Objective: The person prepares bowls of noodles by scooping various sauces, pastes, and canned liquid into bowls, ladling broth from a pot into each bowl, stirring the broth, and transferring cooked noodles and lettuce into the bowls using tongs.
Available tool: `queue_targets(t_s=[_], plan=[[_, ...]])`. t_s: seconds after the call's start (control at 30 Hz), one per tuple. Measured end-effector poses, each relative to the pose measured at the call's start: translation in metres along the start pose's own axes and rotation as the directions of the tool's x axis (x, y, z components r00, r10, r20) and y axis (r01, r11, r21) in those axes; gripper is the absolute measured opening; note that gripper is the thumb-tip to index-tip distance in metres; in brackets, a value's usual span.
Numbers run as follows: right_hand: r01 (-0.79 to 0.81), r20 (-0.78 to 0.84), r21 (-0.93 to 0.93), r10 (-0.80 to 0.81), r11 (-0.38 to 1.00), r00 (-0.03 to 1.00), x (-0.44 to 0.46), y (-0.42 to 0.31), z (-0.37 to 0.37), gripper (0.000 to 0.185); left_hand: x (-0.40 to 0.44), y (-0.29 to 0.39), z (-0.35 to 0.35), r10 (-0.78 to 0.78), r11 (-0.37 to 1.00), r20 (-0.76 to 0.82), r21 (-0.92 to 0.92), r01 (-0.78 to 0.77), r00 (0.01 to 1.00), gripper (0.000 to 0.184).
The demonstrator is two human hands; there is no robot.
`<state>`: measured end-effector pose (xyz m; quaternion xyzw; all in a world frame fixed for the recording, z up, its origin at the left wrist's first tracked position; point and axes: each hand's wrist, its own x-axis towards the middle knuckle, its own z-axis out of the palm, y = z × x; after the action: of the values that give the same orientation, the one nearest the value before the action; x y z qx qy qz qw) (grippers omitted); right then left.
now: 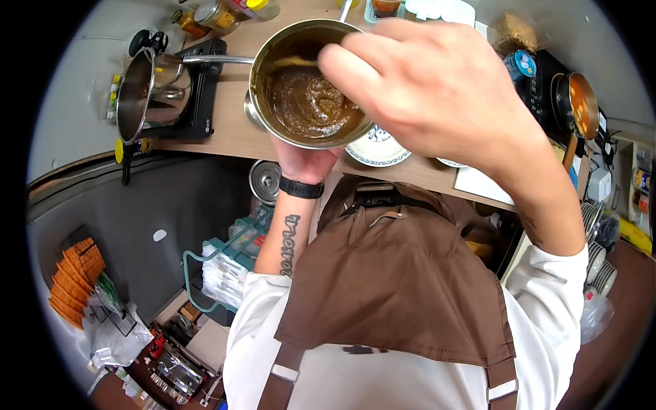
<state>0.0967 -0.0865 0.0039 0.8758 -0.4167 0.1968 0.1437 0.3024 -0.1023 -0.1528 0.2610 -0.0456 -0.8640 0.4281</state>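
A steel saucepan (258,119) with brown, thick contents (307,102) is tilted toward the camera, its long handle pointing left. My left hand (304,158) supports it from below, palm up; its fingers are mostly hidden under the pan. Over the pan's right side is my right hand (410,89), its fingers curled together. A light wooden utensil (294,61) lies inside the pan and runs toward those fingers, which hide its end. Just below the pan's right edge sits a white plate with a patterned rim (378,152).
A large steel pot (137,96) stands on a black burner (198,96) at the left. At the right, a pan of orange food (581,106) sits by another cooker. Jars (217,15) line the counter's back. A white sheet (478,184) lies near its front edge.
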Motion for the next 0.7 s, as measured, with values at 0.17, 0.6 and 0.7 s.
queue_targets(t_s=[0.17, 0.6, 0.7], plan=[[0.204, -0.007, 0.16, -0.206, 0.966, 0.979, -0.019, -0.018, 0.017, 0.018, 0.0, 0.001, 0.003, -0.009, 0.999, 0.046, 0.045, 0.007, 0.999, 0.072], [0.142, 0.026, 0.219, -0.151, 0.965, 0.988, -0.018, 0.01, 0.015, 0.012, 0.001, 0.003, 0.004, 0.001, 0.998, 0.012, 0.064, -0.002, 1.0, 0.08], [0.142, -0.034, 0.164, -0.138, 0.976, 0.99, -0.008, 0.012, 0.017, 0.013, 0.002, 0.002, 0.007, -0.026, 0.997, 0.017, 0.067, 0.025, 1.0, 0.084]])
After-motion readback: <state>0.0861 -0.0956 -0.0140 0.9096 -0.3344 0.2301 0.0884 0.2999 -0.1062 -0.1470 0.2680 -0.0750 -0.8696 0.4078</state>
